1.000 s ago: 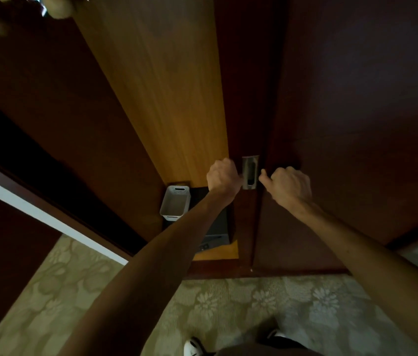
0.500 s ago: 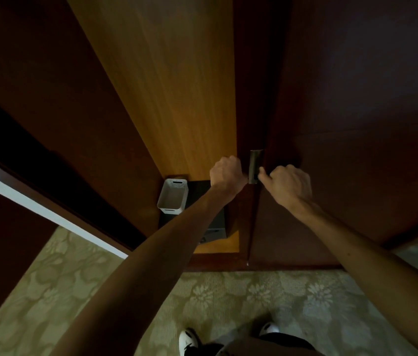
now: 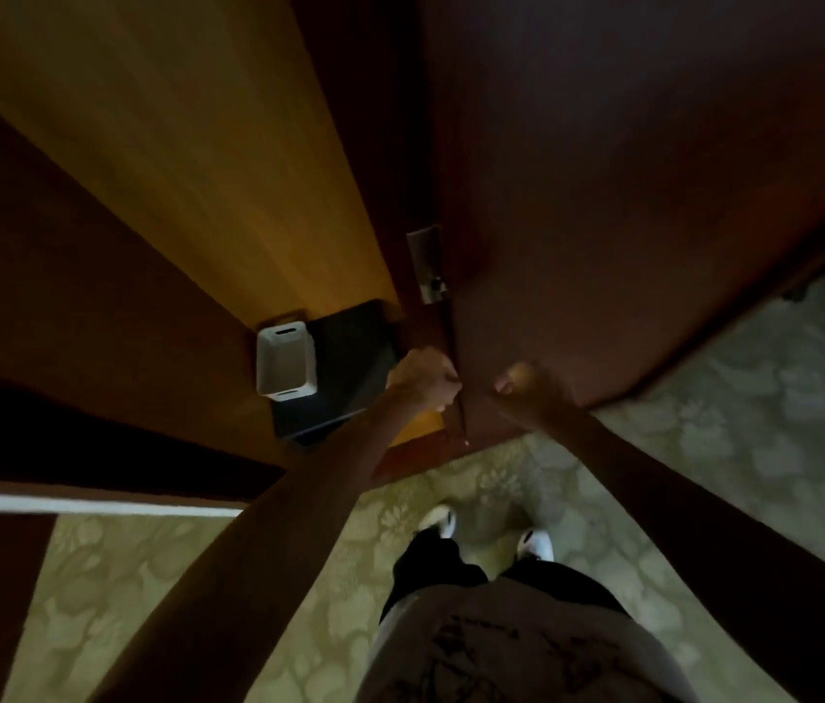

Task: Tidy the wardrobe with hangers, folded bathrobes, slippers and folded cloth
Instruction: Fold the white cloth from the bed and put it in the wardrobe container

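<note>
**Both hands low at the wardrobe door edge**

You had your left hand (image 3: 425, 380) curled at the edge of the dark door (image 3: 628, 195) near the middle of the frame; what it gripped was too blurred to tell. Your right hand (image 3: 519, 385) sat just right of it against the door face, its fingers smeared, so I cannot tell their state. Inside the wardrobe, centre left, a white basket (image 3: 286, 360) stood beside a dark box (image 3: 349, 362). A metal handle plate (image 3: 428, 263) sat above your hands.
</note>
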The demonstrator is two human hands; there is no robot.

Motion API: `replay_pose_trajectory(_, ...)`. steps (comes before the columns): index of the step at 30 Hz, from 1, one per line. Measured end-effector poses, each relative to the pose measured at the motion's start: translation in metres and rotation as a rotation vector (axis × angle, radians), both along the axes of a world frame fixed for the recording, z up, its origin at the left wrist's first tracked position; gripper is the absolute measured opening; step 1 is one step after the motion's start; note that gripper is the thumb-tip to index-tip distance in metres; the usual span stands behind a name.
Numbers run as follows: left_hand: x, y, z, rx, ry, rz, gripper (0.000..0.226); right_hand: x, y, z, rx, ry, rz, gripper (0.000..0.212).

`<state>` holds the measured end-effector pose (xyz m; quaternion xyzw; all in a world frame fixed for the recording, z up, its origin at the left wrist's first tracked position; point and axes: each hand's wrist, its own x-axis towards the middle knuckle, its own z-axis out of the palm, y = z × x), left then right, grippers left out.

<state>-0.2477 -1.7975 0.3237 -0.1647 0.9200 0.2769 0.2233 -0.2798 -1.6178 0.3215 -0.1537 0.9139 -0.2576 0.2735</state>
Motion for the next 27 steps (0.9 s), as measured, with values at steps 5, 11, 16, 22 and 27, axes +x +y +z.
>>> replay_pose_trajectory(5,0.003,0.003,-0.054,0.215,-0.200,-0.124,0.016,0.040,0.020,-0.044,0.021,-0.178,-0.172,0.031)
replay_pose_trajectory(11,0.007,0.049,-0.101,0.157,-0.372,-0.525,0.023,0.106,0.062,-0.090,0.065,-0.387,-0.595,0.041)
replay_pose_trajectory(16,0.039,0.121,-0.132,0.066,-0.516,-0.881,0.023,0.206,0.097,-0.112,0.036,-0.457,-1.039,0.032)
replay_pose_trajectory(22,0.130,0.235,-0.133,-0.069,-0.594,-1.254,0.022,0.365,0.125,-0.127,-0.057,-0.572,-1.591,0.018)
replay_pose_trajectory(27,0.185,0.309,-0.134,-0.153,-0.620,-1.493,0.019,0.463,0.131,-0.132,-0.224,-0.584,-1.863,0.021)
